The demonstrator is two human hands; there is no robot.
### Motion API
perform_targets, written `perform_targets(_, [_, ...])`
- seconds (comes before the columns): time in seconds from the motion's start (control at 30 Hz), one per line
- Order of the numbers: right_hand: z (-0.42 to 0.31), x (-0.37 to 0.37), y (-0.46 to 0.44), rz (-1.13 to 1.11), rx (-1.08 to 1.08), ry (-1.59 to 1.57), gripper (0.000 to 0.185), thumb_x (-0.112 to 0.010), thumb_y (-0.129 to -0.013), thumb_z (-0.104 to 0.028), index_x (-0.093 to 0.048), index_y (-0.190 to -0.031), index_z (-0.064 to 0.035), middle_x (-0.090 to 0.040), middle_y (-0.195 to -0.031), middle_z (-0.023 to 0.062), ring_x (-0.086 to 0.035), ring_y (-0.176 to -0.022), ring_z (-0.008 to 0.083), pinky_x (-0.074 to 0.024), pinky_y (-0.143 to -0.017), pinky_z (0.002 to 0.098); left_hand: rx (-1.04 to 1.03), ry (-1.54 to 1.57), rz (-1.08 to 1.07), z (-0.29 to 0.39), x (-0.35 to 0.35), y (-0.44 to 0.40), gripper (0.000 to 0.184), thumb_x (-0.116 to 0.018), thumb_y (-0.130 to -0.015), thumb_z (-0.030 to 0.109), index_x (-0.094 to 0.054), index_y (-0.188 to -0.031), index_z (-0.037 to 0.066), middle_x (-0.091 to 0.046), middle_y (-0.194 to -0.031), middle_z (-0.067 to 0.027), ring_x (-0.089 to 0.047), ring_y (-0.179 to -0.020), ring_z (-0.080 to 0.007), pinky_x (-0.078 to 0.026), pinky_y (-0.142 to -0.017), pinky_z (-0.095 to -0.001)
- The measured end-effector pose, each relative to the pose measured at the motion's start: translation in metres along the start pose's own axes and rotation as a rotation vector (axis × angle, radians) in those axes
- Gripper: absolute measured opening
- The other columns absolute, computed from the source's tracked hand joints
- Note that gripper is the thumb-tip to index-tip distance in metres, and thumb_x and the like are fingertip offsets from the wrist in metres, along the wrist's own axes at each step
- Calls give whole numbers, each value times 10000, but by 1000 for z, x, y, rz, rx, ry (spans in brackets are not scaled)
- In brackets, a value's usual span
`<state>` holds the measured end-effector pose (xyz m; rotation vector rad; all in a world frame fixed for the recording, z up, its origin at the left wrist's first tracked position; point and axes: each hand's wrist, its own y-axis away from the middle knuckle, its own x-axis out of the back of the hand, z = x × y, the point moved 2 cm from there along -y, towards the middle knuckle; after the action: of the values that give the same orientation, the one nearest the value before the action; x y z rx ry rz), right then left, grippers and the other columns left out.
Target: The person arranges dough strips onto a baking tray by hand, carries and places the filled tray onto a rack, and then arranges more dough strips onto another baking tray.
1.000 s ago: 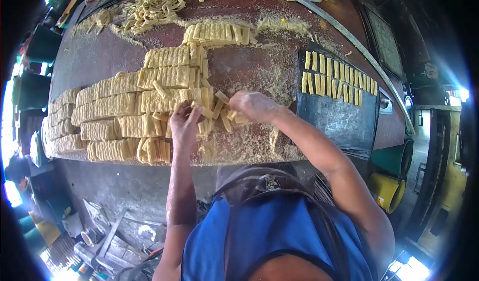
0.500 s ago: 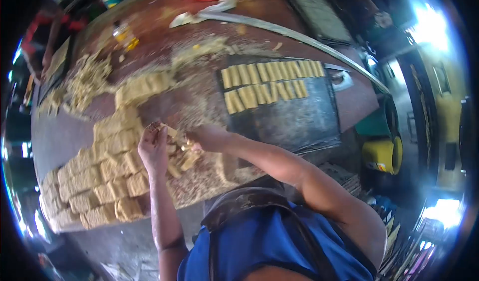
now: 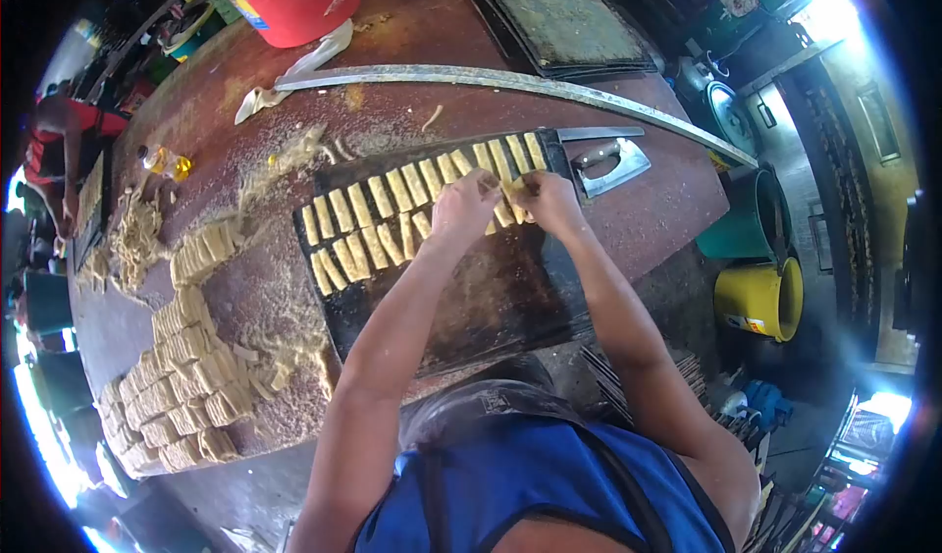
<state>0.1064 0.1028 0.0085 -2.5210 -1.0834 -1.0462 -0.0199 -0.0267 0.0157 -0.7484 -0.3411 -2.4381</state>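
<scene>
Both hands are over a black tray [image 3: 432, 317] bearing two rows of pale dough strips [image 3: 358, 207]. My left hand [image 3: 465, 206] is at the lower row, right of the tray's middle, with its fingertips pressed together; anything in them is too small to tell. Just right of it, my right hand [image 3: 546, 200] pinches a dough strip near the right end of the rows. Stacks of similar strips [image 3: 186, 376] stand on the floury red table [image 3: 628, 214] at the left.
A long metal bar [image 3: 471, 75] and a scraper [image 3: 613, 167] lie beyond the tray. Farther off are a red bucket [image 3: 294, 1], an oil bottle [image 3: 167, 163], dough scraps [image 3: 137, 239] and stacked trays [image 3: 554, 18]. Another person [image 3: 74, 141] stands at the far left.
Both hands have moved from the strip stacks to the black tray at the right. The view has turned, and the tray now lies in front of the body. More strips stand in the lower row.
</scene>
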Motion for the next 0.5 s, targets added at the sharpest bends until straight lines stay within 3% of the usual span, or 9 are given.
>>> perform_targets(0.03, [9, -2, -2, 132, 189, 129, 300, -759, -796, -256, -704, -925, 9, -689, -911, 238, -683, -880, 381, -533, -779, 436, 21, -51, 21, 3, -3, -2, 346, -720, -859, 252, -656, -1109, 21, -720, -1003, -130, -692, -959, -276, -529, -840, -406])
perform_targets(0.1, [12, 3, 0, 105, 121, 153, 278, -759, -787, -240, -704, -935, -11, -690, -961, 220, -670, -903, 390, -527, -813, 448, -72, -159, 88, -8, -11, -2, 307, -730, -826, 250, -685, -1079, 82, -704, -1010, -102, -664, -969, -298, -523, -845, -419])
perform_targets(0.17, [14, 7, 3, 97, 91, 191, 275, -765, -787, -217, -706, -968, -17, -699, -927, 210, -684, -883, 370, -535, -792, 427, -384, -298, 212, -11, -10, 10, 323, -760, -825, 293, -695, -1078, 104, -684, -1038, -102, -651, -981, -291, -522, -879, -408])
perform_targets(0.33, [25, 6, 1, 73, 121, 78, 241, -751, -802, -145, -707, -1006, -24, -714, -914, 191, -702, -867, 337, -542, -759, 393, -367, -390, 52, -11, -19, 31, 335, -779, -794, 296, -698, -1062, 112, -641, -1143, -73, -597, -1100, -282, -458, -988, -443])
perform_targets(0.43, [32, 4, -3, 142, 250, 72, 262, -739, -801, -158, -703, -1033, -41, -710, -921, 182, -687, -852, 363, -534, -778, 424, -356, -352, 96, -15, -20, 33, 340, -778, -793, 295, -698, -1071, 117, -644, -1153, -73, -599, -1103, -283, -459, -984, -434])
perform_targets(0.5, [12, 16, 5, 150, 130, 195, 235, -694, -869, -199, -702, -1039, -37, -705, -1001, 193, -693, -909, 339, -532, -790, 406, -442, -278, 234, -13, -4, 43, 328, -770, -797, 283, -700, -1070, 114, -647, -1159, -72, -601, -1110, -277, -464, -976, -429])
